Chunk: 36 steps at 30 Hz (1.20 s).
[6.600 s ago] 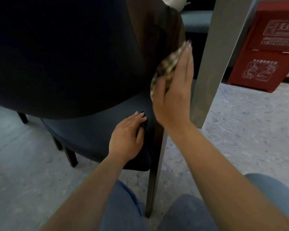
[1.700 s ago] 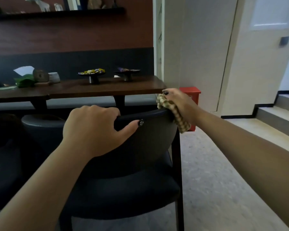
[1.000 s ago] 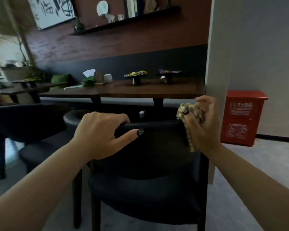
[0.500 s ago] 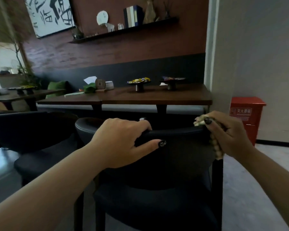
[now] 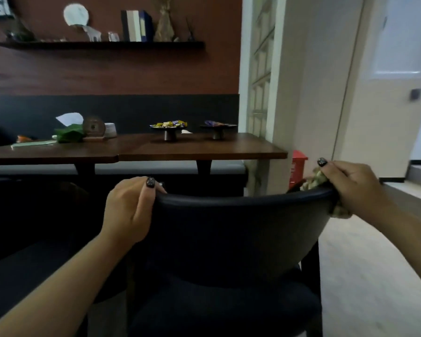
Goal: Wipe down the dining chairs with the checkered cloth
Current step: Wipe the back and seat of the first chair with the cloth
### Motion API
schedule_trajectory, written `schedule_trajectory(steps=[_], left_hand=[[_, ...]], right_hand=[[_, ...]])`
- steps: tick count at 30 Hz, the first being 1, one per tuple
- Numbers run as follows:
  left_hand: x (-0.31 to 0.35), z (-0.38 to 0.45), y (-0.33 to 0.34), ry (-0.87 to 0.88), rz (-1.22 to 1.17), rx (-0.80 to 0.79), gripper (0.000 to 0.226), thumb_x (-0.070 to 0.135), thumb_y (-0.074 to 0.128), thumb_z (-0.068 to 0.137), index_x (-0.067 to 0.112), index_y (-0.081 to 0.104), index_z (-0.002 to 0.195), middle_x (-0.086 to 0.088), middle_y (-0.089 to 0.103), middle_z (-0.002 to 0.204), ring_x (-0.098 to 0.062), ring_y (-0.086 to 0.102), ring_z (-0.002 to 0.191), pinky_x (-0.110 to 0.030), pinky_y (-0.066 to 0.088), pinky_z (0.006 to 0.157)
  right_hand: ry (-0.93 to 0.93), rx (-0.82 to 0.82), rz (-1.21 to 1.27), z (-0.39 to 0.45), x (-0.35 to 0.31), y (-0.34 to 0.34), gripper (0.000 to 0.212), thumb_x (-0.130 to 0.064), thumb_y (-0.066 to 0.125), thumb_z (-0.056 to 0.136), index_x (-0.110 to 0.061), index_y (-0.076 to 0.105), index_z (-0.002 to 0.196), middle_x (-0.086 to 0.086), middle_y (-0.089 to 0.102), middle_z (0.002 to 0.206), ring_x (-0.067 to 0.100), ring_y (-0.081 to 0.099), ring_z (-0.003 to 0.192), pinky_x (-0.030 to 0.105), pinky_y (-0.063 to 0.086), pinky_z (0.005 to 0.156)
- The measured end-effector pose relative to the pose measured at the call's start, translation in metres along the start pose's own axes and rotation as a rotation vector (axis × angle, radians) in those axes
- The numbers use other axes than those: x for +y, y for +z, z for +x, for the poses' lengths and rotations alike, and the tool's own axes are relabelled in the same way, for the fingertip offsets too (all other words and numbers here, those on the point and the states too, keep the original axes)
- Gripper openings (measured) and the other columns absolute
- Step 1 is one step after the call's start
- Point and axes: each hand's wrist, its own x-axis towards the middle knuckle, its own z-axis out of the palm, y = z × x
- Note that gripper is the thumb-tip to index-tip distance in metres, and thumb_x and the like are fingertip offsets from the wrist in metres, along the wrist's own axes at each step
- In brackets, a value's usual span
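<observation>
A dark dining chair point(image 5: 229, 234) with a curved backrest stands right in front of me, facing the table. My left hand point(image 5: 131, 207) grips the left end of the backrest's top rim, fingers curled over it. My right hand point(image 5: 353, 188) holds the checkered cloth point(image 5: 316, 180) bunched against the right end of the rim. Part of the cloth hangs out below my palm; most of it is hidden by the hand.
A brown wooden table point(image 5: 199, 148) stands beyond the chair with two small stands of sweets point(image 5: 169, 127), a tissue box and a green item. A second dark chair point(image 5: 22, 227) is at the left. A red box point(image 5: 297, 166) sits by the pillar; open floor lies to the right.
My hands have spread further apart along the backrest's rim: the left is now at its left end, the right with the cloth at the right corner. The view has swung right.
</observation>
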Motion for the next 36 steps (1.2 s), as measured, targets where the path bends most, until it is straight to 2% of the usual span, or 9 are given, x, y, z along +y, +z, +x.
schedule_trajectory(steps=[6, 11, 14, 16, 21, 27, 29, 32, 36], left_hand=[[-0.006, -0.001, 0.012, 0.046, -0.041, 0.150, 0.054, 0.026, 0.028, 0.099, 0.010, 0.068, 0.067, 0.000, 0.061, 0.062, -0.019, 0.057, 0.056, -0.039, 0.043, 0.061], [-0.004, -0.002, 0.015, 0.052, -0.010, 0.195, 0.052, 0.024, 0.028, 0.097, 0.008, 0.067, 0.067, -0.002, 0.060, 0.061, -0.021, 0.054, 0.055, -0.035, 0.038, 0.062], [-0.001, -0.003, 0.012, 0.011, -0.043, 0.162, 0.051, 0.026, 0.028, 0.099, 0.009, 0.068, 0.071, -0.001, 0.060, 0.064, -0.021, 0.056, 0.060, -0.033, 0.038, 0.065], [-0.001, -0.004, 0.009, -0.056, -0.128, 0.131, 0.050, 0.028, 0.028, 0.099, 0.012, 0.071, 0.078, 0.001, 0.064, 0.070, -0.018, 0.060, 0.068, -0.034, 0.042, 0.071], [-0.017, 0.004, -0.017, -0.271, -0.679, -0.020, 0.051, 0.034, 0.027, 0.101, 0.014, 0.074, 0.093, 0.000, 0.075, 0.094, -0.013, 0.069, 0.096, -0.024, 0.051, 0.087], [-0.064, 0.006, -0.041, -0.560, -0.463, -0.230, 0.037, 0.032, 0.029, 0.107, 0.025, 0.065, 0.116, 0.006, 0.065, 0.124, -0.009, 0.055, 0.122, -0.033, 0.038, 0.110], [-0.074, 0.000, -0.043, -0.765, -0.546, -0.281, 0.037, 0.029, 0.029, 0.108, 0.019, 0.062, 0.121, 0.000, 0.063, 0.124, -0.015, 0.056, 0.120, -0.034, 0.040, 0.106], [-0.072, -0.014, -0.044, -1.097, -0.692, -0.220, 0.029, 0.028, 0.034, 0.106, 0.022, 0.059, 0.119, 0.003, 0.067, 0.098, -0.011, 0.062, 0.094, -0.026, 0.044, 0.085], [-0.071, -0.043, -0.053, -1.138, -0.744, -0.154, 0.043, 0.035, 0.029, 0.105, 0.019, 0.050, 0.140, 0.007, 0.068, 0.110, -0.018, 0.054, 0.123, -0.038, 0.033, 0.110]], right_hand=[[-0.063, 0.003, -0.299, -0.027, -0.065, 0.037, 0.037, -0.022, 0.048, 0.098, -0.024, 0.055, 0.062, -0.004, 0.053, 0.046, 0.001, 0.057, 0.046, 0.006, 0.037, 0.041], [-0.148, 0.082, -0.581, -0.050, -0.111, 0.091, 0.039, -0.038, 0.036, 0.097, -0.020, 0.057, 0.069, -0.012, 0.044, 0.048, 0.005, 0.052, 0.042, 0.015, 0.042, 0.054], [-0.145, 0.217, -0.908, -0.057, -0.133, 0.129, 0.039, -0.032, 0.043, 0.096, -0.017, 0.057, 0.063, -0.009, 0.045, 0.046, 0.009, 0.042, 0.037, 0.021, 0.031, 0.044], [-0.167, 0.253, -0.976, -0.058, -0.142, 0.150, 0.037, -0.026, 0.050, 0.095, -0.015, 0.057, 0.060, -0.005, 0.046, 0.044, 0.010, 0.038, 0.035, 0.020, 0.024, 0.042], [-0.256, 0.204, -1.038, -0.055, -0.153, 0.190, 0.042, -0.026, 0.038, 0.098, -0.015, 0.057, 0.063, -0.004, 0.041, 0.048, 0.012, 0.035, 0.039, 0.024, 0.028, 0.043], [-0.207, 0.036, -1.160, -0.041, -0.177, 0.247, 0.026, -0.030, 0.075, 0.075, -0.018, 0.062, 0.055, -0.004, 0.057, 0.048, 0.013, 0.055, 0.040, 0.021, 0.033, 0.043], [-0.226, -0.065, -1.123, -0.032, -0.183, 0.262, 0.017, -0.022, 0.068, 0.080, -0.012, 0.066, 0.066, 0.002, 0.064, 0.061, 0.018, 0.061, 0.053, 0.024, 0.036, 0.048], [-0.281, -0.332, -0.999, -0.015, -0.180, 0.290, 0.016, -0.005, 0.050, 0.091, -0.003, 0.065, 0.095, 0.011, 0.065, 0.092, 0.030, 0.062, 0.085, 0.033, 0.037, 0.060], [-0.262, -0.451, -0.986, 0.001, -0.181, 0.317, 0.023, -0.002, 0.047, 0.091, -0.006, 0.064, 0.106, 0.011, 0.063, 0.102, 0.030, 0.060, 0.095, 0.036, 0.037, 0.063]])
